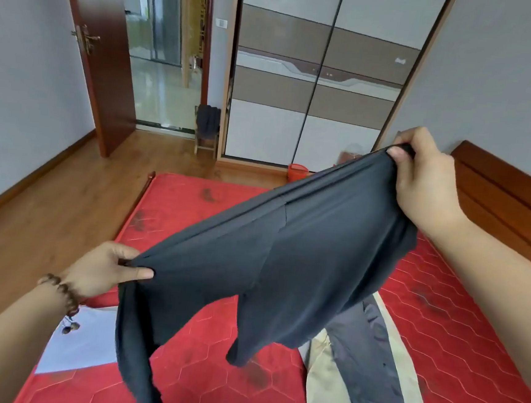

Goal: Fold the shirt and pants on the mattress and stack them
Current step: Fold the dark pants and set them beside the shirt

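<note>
A dark grey shirt hangs stretched in the air above the red mattress. My left hand pinches its lower left edge, thumb on top. My right hand grips its upper right edge, higher and farther away. A sleeve dangles down at the left toward the mattress. Beige pants lie flat on the mattress at the lower right, and a dark grey garment lies lengthwise on top of them.
A pale sheet lies over the mattress's near left corner. A wooden headboard stands at the right. Beyond the mattress are wooden floor, a sliding-door wardrobe, an orange basket, a small chair with dark clothes and an open door.
</note>
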Motion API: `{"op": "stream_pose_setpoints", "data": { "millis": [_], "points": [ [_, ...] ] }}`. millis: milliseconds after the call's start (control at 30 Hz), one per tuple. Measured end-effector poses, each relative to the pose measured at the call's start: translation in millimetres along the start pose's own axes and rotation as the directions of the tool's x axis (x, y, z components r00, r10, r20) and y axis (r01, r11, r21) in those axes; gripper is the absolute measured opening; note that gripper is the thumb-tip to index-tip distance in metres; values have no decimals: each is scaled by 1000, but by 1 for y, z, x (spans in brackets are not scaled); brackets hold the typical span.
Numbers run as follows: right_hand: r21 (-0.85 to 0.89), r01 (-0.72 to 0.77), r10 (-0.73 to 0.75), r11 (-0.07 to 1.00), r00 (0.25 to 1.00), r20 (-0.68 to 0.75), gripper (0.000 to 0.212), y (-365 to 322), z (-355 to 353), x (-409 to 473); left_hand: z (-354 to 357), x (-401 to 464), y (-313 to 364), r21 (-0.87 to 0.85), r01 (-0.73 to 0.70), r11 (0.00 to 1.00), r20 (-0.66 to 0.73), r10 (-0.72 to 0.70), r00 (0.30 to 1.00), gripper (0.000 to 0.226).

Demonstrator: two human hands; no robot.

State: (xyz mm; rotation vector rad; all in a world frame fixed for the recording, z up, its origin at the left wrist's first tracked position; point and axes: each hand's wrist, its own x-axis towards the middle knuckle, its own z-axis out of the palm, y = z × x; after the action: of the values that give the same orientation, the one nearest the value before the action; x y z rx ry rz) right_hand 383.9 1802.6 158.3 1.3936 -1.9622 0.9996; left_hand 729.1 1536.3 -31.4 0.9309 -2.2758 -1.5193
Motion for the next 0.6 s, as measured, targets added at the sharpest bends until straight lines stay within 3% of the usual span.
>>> {"op": "stream_pose_setpoints", "data": {
  "millis": [100, 200, 367, 500, 600],
  "points": [
    [23, 5, -6, 1000, 1000, 25, 14, 0, 17, 17, -4, -2, -25, -369, 102, 924, -40, -125, 991, 24],
    [9, -8, 8, 1000, 997, 82, 13, 11, 46, 38, -14, 8, -42, -549, 144, 823, -17, -183, 983, 29],
    [-38, -135, 140, 990, 962, 236, 12, 55, 126, 70, -50, 65, -65, -427, 201, 882, 35, -206, 978, 38],
    [-75, -243, 254, 967, 914, 316, 16, 93, 207, 89, -75, 145, -80, -288, 236, 928, -23, -253, 967, 20],
    [-81, -350, 358, 933, 885, 298, 19, 111, 259, 111, -91, 216, -83, -336, 242, 910, -53, -275, 960, 15]
  ]
}}
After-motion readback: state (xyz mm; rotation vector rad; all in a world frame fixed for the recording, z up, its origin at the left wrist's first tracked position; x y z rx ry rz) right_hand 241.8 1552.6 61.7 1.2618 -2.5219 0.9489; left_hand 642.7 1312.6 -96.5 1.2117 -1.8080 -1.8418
